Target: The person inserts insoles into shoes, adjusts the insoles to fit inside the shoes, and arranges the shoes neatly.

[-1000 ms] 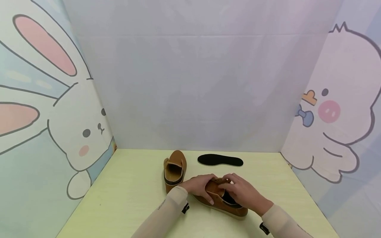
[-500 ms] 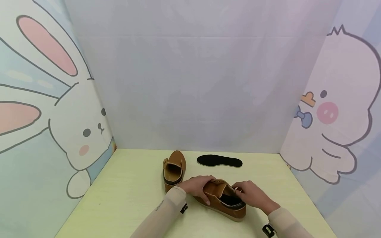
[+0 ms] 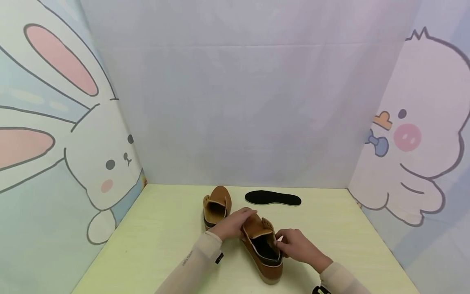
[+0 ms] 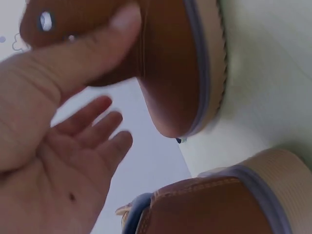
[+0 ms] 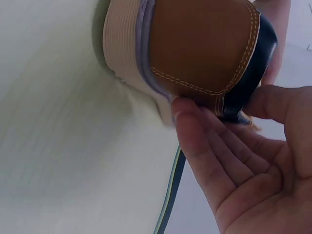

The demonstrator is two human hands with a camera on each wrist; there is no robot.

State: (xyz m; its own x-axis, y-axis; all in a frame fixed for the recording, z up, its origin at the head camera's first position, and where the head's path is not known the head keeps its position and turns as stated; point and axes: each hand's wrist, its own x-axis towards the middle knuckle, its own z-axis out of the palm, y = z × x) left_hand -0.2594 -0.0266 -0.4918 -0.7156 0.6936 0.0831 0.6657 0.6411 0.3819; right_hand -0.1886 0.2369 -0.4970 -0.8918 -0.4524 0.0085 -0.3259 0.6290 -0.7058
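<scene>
One of two shoes [image 3: 261, 233] has turned, gripped by two hands [image 3: 231, 225] [image 3: 299, 246], one insole [image 3: 273, 198] beyond.

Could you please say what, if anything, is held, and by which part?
The right hand pinches the nearer shoe by its collar's right side; the left hand is at its front, grip unclear.

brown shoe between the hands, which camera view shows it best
The head view: it shows the brown shoe nearly whole from above, with the left hand covering a little of it. The left wrist view shows only its front part, cut off by the frame; the right wrist view shows its stitched heel close up.
</scene>
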